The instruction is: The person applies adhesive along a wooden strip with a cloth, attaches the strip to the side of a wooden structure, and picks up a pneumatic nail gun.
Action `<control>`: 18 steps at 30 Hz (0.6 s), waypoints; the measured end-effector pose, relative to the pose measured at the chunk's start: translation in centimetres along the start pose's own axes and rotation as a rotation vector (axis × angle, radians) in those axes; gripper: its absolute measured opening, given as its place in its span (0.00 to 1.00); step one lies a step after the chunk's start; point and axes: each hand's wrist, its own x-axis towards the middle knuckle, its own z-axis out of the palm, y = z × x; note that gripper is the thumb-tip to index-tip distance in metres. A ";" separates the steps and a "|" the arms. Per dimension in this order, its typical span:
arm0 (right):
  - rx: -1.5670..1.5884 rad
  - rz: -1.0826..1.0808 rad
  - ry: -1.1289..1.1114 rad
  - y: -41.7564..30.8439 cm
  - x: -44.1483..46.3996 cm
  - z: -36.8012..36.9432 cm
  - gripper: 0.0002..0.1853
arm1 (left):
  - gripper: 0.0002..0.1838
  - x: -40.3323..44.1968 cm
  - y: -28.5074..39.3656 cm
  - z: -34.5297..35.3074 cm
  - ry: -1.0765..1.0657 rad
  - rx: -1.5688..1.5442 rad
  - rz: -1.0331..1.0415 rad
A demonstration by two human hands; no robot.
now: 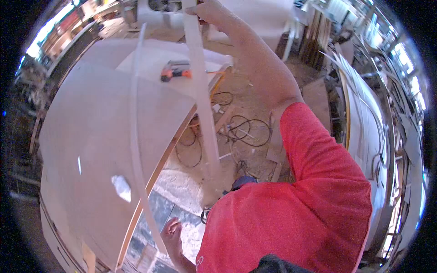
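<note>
My right hand is stretched out at the top of the view, its fingers wrapped round the upper part of a long pale strip. That strip slants down past the table edge, and its lower end is blurred. Low in the view, my left hand has loosely curled fingers with a gap between them. A second, narrower pale strip crosses over the large pale panel, its lower end beside my left hand. An orange and black power tool lies on the panel's far part.
A small white scrap lies on the panel near its wooden edge. Black cables loop over the dusty floor among offcuts. Boards stand at the back right, and curved white sheets lean along the right side.
</note>
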 end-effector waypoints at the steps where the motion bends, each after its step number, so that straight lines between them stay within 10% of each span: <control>1: -0.129 -0.069 0.063 2.6 1.8 -4.2 0.20 | 0.18 1.7 0.5 2.0 -0.012 0.096 0.044; 9: -0.414 0.004 0.387 15.1 -4.5 -28.9 0.16 | 0.21 13.7 6.8 24.5 -0.142 0.138 0.163; 18: -0.763 -0.152 0.610 21.9 -17.1 -40.3 0.12 | 0.19 24.5 15.6 42.7 -0.515 0.357 0.279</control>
